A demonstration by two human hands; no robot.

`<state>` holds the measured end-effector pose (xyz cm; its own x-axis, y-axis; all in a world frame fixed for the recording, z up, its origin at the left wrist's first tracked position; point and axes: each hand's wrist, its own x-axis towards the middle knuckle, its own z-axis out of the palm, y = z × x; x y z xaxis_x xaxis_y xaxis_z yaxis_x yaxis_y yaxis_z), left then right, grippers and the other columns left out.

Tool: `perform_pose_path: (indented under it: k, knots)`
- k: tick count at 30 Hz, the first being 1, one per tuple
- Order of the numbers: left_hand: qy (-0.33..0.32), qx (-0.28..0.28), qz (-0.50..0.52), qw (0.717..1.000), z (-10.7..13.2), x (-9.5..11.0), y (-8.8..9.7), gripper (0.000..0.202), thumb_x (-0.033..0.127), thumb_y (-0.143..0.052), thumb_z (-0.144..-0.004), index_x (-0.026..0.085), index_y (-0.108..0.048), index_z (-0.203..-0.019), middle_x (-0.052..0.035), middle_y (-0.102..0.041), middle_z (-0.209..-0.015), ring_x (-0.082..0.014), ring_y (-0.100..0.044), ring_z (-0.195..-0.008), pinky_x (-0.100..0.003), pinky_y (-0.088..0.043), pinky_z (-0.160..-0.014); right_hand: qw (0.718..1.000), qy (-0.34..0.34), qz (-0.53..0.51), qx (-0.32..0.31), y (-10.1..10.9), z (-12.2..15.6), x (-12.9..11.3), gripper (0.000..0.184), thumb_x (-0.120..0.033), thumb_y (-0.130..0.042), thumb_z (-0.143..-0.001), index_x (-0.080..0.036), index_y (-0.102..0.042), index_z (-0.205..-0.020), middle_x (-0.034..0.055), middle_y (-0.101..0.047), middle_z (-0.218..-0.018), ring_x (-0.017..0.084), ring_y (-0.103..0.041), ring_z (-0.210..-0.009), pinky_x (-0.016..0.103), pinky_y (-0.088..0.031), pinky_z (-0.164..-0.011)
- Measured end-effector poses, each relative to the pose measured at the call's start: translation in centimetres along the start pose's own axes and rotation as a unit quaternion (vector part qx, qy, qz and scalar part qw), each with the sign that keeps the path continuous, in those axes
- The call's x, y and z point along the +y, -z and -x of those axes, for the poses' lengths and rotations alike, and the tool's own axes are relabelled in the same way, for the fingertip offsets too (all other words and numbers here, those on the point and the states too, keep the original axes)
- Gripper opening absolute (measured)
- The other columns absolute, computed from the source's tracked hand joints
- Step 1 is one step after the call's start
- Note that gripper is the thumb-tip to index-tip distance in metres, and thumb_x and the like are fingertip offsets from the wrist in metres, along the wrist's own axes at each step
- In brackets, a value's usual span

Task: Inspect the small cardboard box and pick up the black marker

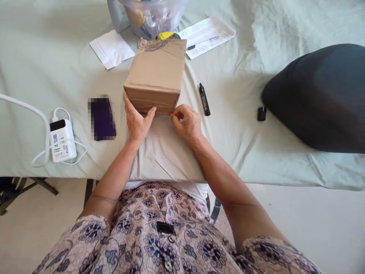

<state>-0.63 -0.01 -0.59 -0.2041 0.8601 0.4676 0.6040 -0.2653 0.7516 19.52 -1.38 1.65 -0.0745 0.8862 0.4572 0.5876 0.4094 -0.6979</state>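
Observation:
A taped brown cardboard box sits on the pale green cloth of the table, right in front of me. My left hand rests open against the box's near lower edge, thumb and fingers spread along it. My right hand is at the same edge further right, with its fingers curled and pinched at the bottom rim of the box; what they pinch is too small to make out.
A black marker lies right of the box and its cap lies beside a dark cushion. A phone and a white power bank with cables lie left. Papers, a pen and a plastic bag lie behind.

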Motion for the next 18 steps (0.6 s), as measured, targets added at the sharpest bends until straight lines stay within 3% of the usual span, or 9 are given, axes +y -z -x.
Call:
perform_pose_path:
  k: [4, 7, 10, 12, 14, 16, 18]
  knots:
    - [-0.024, 0.031, -0.014, 0.999, -0.4, 1.5, 0.6, 0.127, 0.077, -0.073, -0.08, 0.021, 0.002, -0.166, -0.023, -0.015, -0.174, -0.035, -0.013, -0.165, -0.054, -0.014, -0.137, 1.0, 0.002, 0.004, -0.028, -0.7, 0.4, -0.6, 0.006, -0.022, -0.054, -0.085, -0.024, -0.053, -0.08, 0.0013, -0.062, -0.074, 0.016, -0.056, -0.064, 0.03, -0.043, -0.063]
    - [-0.042, 0.052, -0.018, 0.998, -1.0, 2.4, 1.6, 0.122, 0.079, -0.07, -0.081, 0.022, -0.002, -0.166, -0.021, -0.013, -0.174, -0.0339, -0.009, -0.166, -0.053, -0.01, -0.138, 0.999, 0.002, -0.01, -0.037, -0.8, 0.5, -0.6, 0.007, -0.026, -0.057, -0.089, -0.023, -0.056, -0.083, 0.0002, -0.062, -0.072, 0.015, -0.054, -0.061, 0.03, -0.043, -0.061]
    - [-0.055, 0.05, -0.01, 0.997, -1.4, 2.9, 2.4, 0.114, 0.079, -0.069, -0.082, 0.025, -0.011, -0.165, -0.0184, -0.013, -0.175, -0.033, -0.008, -0.166, -0.053, -0.007, -0.138, 0.999, 0.011, -0.038, 0.004, -0.3, 0.2, -0.6, 0.016, -0.039, -0.059, -0.096, -0.024, -0.062, -0.102, 0.002, -0.067, -0.082, 0.016, -0.059, -0.065, 0.032, -0.051, -0.065]
    - [-0.051, 0.026, -0.002, 0.998, -1.2, 3.1, 2.4, 0.107, 0.077, -0.071, -0.082, 0.027, -0.021, -0.163, -0.0157, -0.011, -0.175, -0.0344, -0.006, -0.166, -0.056, -0.005, -0.138, 0.998, 0.025, -0.05, 0.042, 0.2, -0.2, -0.8, 0.039, -0.053, -0.06, -0.098, -0.026, -0.059, -0.126, 0.0083, -0.07, -0.109, 0.019, -0.066, -0.081, 0.036, -0.058, -0.072]
    - [-0.047, 0.003, -0.001, 0.999, -0.9, 3.2, 2.2, 0.1, 0.076, -0.072, -0.082, 0.028, -0.031, -0.16, -0.0134, -0.011, -0.176, -0.0365, -0.004, -0.166, -0.059, -0.005, -0.137, 0.998, 0.037, -0.038, 0.045, 0.7, -0.6, -1.0, 0.058, -0.066, -0.059, -0.097, -0.03, -0.053, -0.141, 0.0135, -0.06, -0.139, 0.026, -0.067, -0.109, 0.042, -0.061, -0.083]
    - [-0.049, 0.0, -0.006, 0.999, -0.5, 3.4, 1.9, 0.092, 0.075, -0.07, -0.084, 0.029, -0.037, -0.157, -0.0122, -0.012, -0.176, -0.0369, -0.004, -0.166, -0.059, -0.008, -0.136, 0.998, 0.055, -0.022, 0.013, 0.9, -0.9, -1.1, 0.064, -0.072, -0.055, -0.097, -0.033, -0.049, -0.148, 0.0136, -0.048, -0.154, 0.033, -0.057, -0.134, 0.049, -0.061, -0.094]
    - [-0.048, 0.005, -0.007, 0.999, -0.3, 3.7, 1.8, 0.09, 0.078, -0.064, -0.086, 0.028, -0.038, -0.157, -0.0127, -0.013, -0.176, -0.0357, -0.008, -0.166, -0.056, -0.012, -0.137, 0.996, 0.08, -0.021, -0.017, 0.9, -1.1, -1.1, 0.063, -0.07, -0.049, -0.1, -0.034, -0.047, -0.151, 0.0127, -0.044, -0.159, 0.035, -0.047, -0.146, 0.053, -0.06, -0.101]
